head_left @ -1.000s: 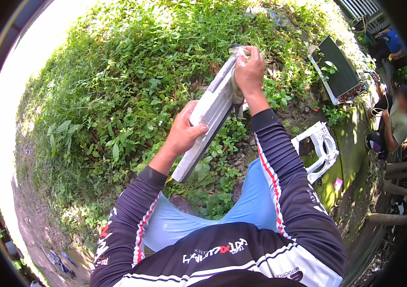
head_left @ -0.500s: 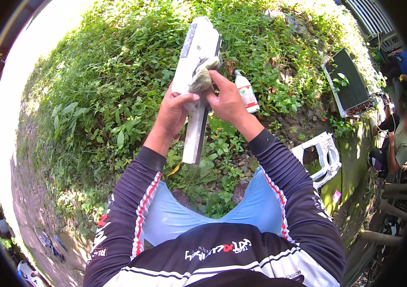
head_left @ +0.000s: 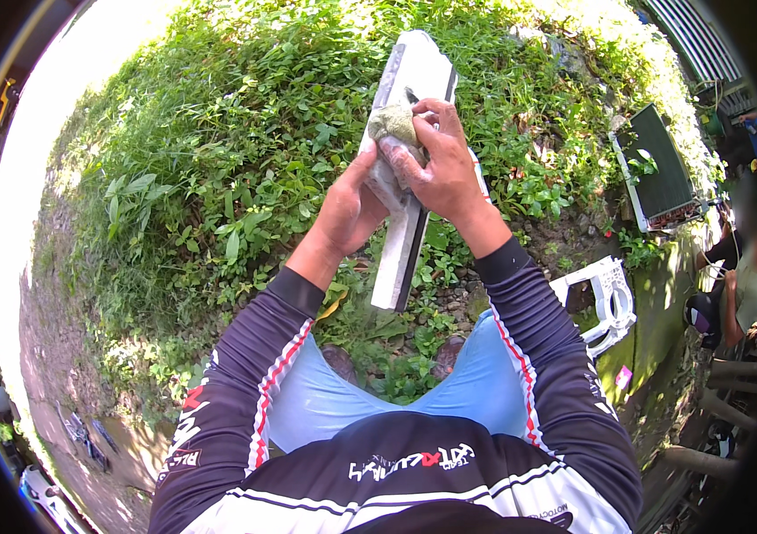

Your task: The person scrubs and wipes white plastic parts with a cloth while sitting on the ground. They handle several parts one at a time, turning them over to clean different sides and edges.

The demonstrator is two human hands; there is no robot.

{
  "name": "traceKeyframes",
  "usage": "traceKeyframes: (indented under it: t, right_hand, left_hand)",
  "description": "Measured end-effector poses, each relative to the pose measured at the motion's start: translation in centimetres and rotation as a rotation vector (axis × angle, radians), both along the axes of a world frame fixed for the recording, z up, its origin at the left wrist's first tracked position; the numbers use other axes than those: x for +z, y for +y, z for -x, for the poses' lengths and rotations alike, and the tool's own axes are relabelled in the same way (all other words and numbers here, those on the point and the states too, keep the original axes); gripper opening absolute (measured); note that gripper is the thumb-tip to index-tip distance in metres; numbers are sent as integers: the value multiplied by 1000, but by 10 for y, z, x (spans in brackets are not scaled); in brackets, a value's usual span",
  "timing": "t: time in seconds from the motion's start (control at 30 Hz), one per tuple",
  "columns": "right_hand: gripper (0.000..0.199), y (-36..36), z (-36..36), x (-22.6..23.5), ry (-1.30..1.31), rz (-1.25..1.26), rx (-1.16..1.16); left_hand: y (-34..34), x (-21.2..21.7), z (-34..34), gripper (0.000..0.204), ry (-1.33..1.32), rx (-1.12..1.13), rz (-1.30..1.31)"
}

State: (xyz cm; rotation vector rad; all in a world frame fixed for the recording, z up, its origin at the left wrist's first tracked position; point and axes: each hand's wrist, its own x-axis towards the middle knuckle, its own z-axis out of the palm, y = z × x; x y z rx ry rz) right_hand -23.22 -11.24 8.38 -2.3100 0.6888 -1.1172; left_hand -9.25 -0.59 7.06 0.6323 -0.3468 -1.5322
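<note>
A long white plastic panel (head_left: pixel 417 69) with dark strips along its edges is held up in front of me, tilted with its far end to the right. My left hand (head_left: pixel 347 209) grips its left side near the middle, thumb on top, the other fingers partly hidden behind it. In my right hand (head_left: pixel 450 173) is a greenish, worn sponge (head_left: pixel 394 123), pressed on the panel's face with the fingers bent round it. Greyish-white residue coats the right thumb. Behind my right hand, only a sliver of a white bottle (head_left: pixel 483 178) shows.
Low green plants (head_left: pixel 218 169) cover the ground ahead. At the right stand a finned coil unit (head_left: pixel 659 169) and, nearer, a white plastic frame (head_left: pixel 612 298) on a mossy slab. Another person (head_left: pixel 750 276) is at the far right edge, beside several thick poles (head_left: pixel 708 452).
The panel and both hands have shifted right. My right hand has turned and moved up the panel with the sponge, and now covers most of the bottle.
</note>
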Motion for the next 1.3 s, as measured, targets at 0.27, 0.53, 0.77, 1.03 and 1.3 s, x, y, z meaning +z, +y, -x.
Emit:
traceKeyframes:
  t: [0.27,0.53,0.77,1.03,1.3]
  right_hand:
    - [37,-2,6,3,313,-227,204]
    - [50,6,2,-1,285,-187,262]
    - [45,-6,1,2,203,-44,367]
    - [36,-9,3,-3,507,-8,74]
    - [35,-14,4,8,234,-253,-129]
  left_hand:
    - [0,-4,-17,55,77,126,11]
    - [-9,-13,-18,50,57,265,10]
    - [-18,-31,-17,45,183,242,-175]
    - [-26,-33,-36,33,-65,437,-99]
    - [-25,-44,-67,27,226,478,-127]
